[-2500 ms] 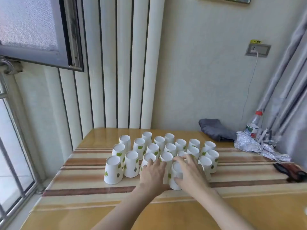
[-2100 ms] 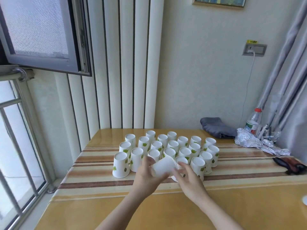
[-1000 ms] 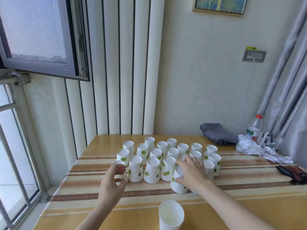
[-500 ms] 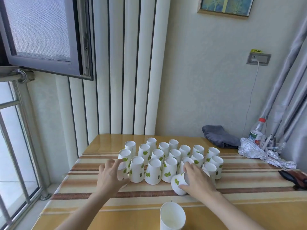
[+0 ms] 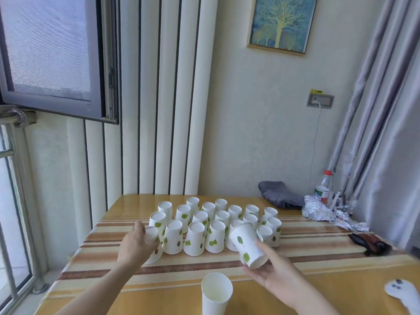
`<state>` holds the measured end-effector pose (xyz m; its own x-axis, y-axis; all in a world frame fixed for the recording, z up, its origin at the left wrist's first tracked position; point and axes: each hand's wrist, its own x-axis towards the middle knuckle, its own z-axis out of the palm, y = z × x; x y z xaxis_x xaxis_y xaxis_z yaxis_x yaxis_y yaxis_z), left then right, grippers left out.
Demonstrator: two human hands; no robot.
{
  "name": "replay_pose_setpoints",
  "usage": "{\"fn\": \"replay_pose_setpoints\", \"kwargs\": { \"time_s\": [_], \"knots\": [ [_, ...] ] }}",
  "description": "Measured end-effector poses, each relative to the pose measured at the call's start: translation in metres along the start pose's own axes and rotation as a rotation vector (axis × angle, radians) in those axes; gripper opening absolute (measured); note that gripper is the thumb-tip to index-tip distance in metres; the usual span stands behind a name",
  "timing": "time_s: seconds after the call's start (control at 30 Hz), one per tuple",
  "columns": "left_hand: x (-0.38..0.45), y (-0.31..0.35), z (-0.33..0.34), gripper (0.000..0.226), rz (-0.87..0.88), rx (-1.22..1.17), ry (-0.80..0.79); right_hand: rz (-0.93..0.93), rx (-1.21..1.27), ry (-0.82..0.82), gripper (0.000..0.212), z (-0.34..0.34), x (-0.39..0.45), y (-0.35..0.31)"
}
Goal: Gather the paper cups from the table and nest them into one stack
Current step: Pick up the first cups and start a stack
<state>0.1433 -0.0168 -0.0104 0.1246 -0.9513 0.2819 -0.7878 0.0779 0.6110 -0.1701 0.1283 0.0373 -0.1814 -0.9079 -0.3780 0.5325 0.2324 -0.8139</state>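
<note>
Several white paper cups with green leaf prints (image 5: pixel 216 221) stand upside down in rows on the striped wooden table (image 5: pixel 318 255). One cup (image 5: pixel 216 293) stands upright, mouth up, near the table's front edge. My right hand (image 5: pixel 275 277) holds a tilted cup (image 5: pixel 247 245) lifted off the table, base pointing up and left. My left hand (image 5: pixel 134 245) is closed around the front-left cup (image 5: pixel 151 237) of the group, which leans under the fingers and is largely hidden.
A grey folded cloth (image 5: pixel 280 197), a plastic bottle (image 5: pixel 322 189) and crumpled foil (image 5: pixel 329 215) lie at the back right. A dark object (image 5: pixel 370 244) rests near the right edge, a white controller (image 5: pixel 406 294) at the front right. An open window frame (image 5: pixel 68 64) hangs upper left.
My right hand has lifted its cup off the table and tilted it above the front row. My left hand has closed on the front-left cup and tipped it.
</note>
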Motion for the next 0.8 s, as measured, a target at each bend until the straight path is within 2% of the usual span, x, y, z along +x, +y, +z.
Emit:
{"fn": "replay_pose_setpoints", "kwargs": {
  "time_s": [0.07, 0.17, 0.27, 0.37, 0.43, 0.53, 0.67, 0.8],
  "knots": [
    [-0.008, -0.002, -0.011, 0.054, -0.137, -0.204, 0.047, 0.017, 0.233, -0.038, 0.059, -0.002, -0.015, 0.004],
    [-0.027, -0.011, -0.035, 0.070, -0.387, -0.697, 0.001, -0.058, 0.269, -0.068, 0.053, 0.000, -0.031, 0.016],
    [-0.064, -0.010, -0.054, 0.047, -0.513, -1.288, -0.209, -0.169, 0.132, -0.118, 0.044, 0.011, -0.032, 0.029],
    [-0.106, 0.000, -0.060, 0.034, -0.593, -1.594, -0.335, -0.388, -0.241, -0.056, 0.051, 0.025, -0.029, 0.045],
    [-0.127, 0.011, -0.057, 0.035, -0.648, -1.670, -0.399, -0.534, -0.481, 0.000, 0.055, 0.031, -0.030, 0.059],
    [-0.147, 0.030, -0.049, 0.034, -0.685, -1.708, -0.441, -0.608, -0.564, -0.026, 0.057, 0.031, -0.031, 0.081],
    [-0.150, 0.059, -0.038, 0.034, -0.553, -1.713, -0.475, -0.627, -0.523, -0.030, 0.065, 0.030, -0.033, 0.089],
    [-0.143, 0.083, -0.040, 0.033, -0.428, -1.702, -0.526, -0.679, -0.603, -0.019, 0.075, 0.028, -0.029, 0.083]
  ]
}}
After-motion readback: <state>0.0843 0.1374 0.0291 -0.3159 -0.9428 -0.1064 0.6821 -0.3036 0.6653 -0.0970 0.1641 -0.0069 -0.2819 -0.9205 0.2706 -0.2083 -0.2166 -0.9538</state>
